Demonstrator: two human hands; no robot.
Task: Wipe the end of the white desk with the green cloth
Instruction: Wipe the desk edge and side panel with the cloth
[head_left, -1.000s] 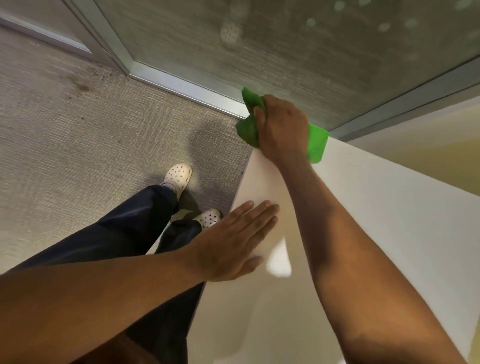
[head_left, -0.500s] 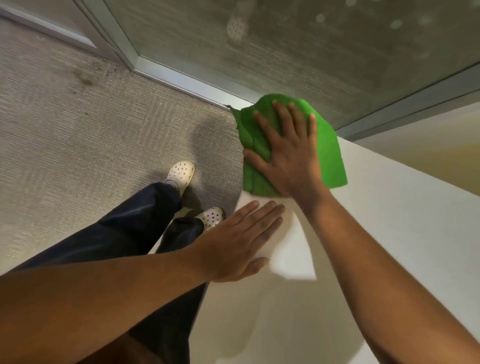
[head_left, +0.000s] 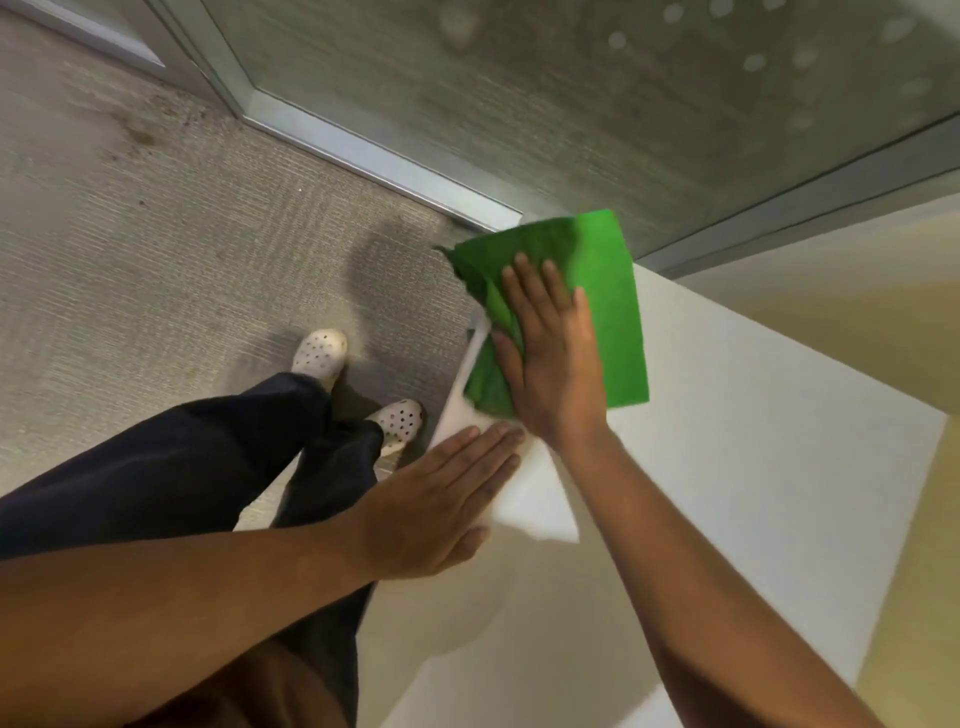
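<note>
The green cloth (head_left: 613, 291) lies spread over the far corner of the white desk (head_left: 753, 457), its left part bunched and hanging past the desk's left edge. My right hand (head_left: 550, 358) presses flat on the cloth, fingers together and pointing away from me. My left hand (head_left: 441, 504) rests flat on the desk top near its left edge, just behind the right hand, holding nothing.
Grey carpet (head_left: 182, 249) lies to the left, below the desk. My dark trouser legs (head_left: 234, 457) and white perforated shoes (head_left: 319, 353) stand beside the desk's edge. A frosted glass partition with a metal frame (head_left: 374, 161) runs behind the desk. A yellowish wall (head_left: 831, 306) is on the right.
The right hand went from bunching the cloth at the far corner to pressing it flat, and has drawn it back toward me along the desk's end. The left hand stayed put.
</note>
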